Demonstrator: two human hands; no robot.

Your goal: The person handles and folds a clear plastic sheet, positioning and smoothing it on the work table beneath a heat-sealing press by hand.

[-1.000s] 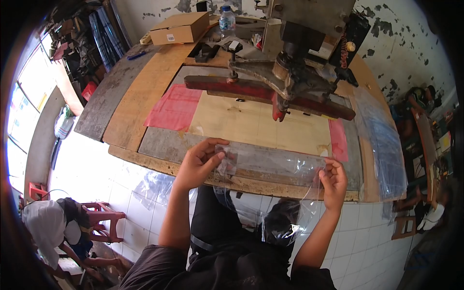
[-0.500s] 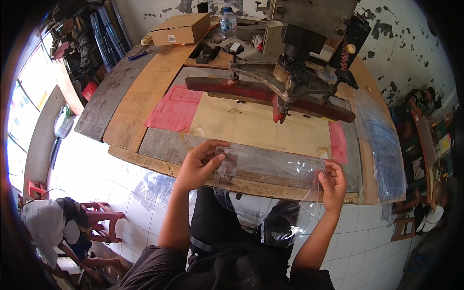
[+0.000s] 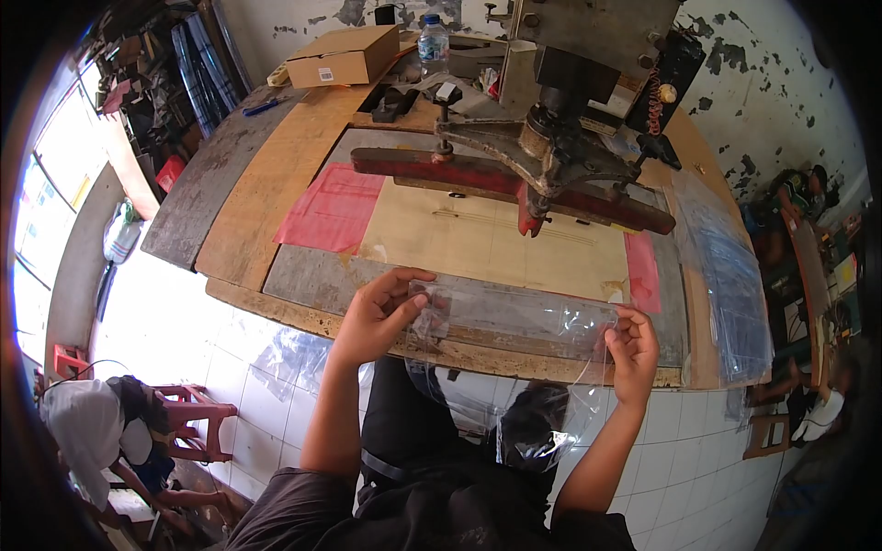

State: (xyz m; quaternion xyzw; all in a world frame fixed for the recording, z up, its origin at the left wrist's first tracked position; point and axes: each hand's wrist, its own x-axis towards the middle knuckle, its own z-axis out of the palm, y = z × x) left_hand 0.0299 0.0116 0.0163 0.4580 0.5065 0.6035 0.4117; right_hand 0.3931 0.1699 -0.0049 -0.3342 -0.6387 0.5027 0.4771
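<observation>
Peeling wall (image 3: 753, 83) stands far beyond the fingers, behind a worn workbench (image 3: 241, 220) whose near edge lies just past them; white floor tiles (image 3: 661, 441) show below. Between the two hands spans a clear plastic sheet (image 3: 524, 317), fairly taut along its top, its loose lower part hanging below the fingers in front of the dark-clothed legs. On the left hand (image 3: 375, 317), the thumb and bent fingers are nearly closed, pinching the sheet's left end. On the right hand (image 3: 634, 354), thumb and curled fingers close on its right end. Whether the sheet touches the bench, I cannot tell. Just beyond the fingers lies a cream board (image 3: 505, 243), with a pink sheet (image 3: 331, 209) past the left fingertips. Farther out, a red press bar (image 3: 432, 165) hangs over the board. To the right of the right fingers rests a pile of clear film (image 3: 730, 303); well beyond the left fingers sit a cardboard box (image 3: 344, 57) and a bottle (image 3: 433, 48).
</observation>
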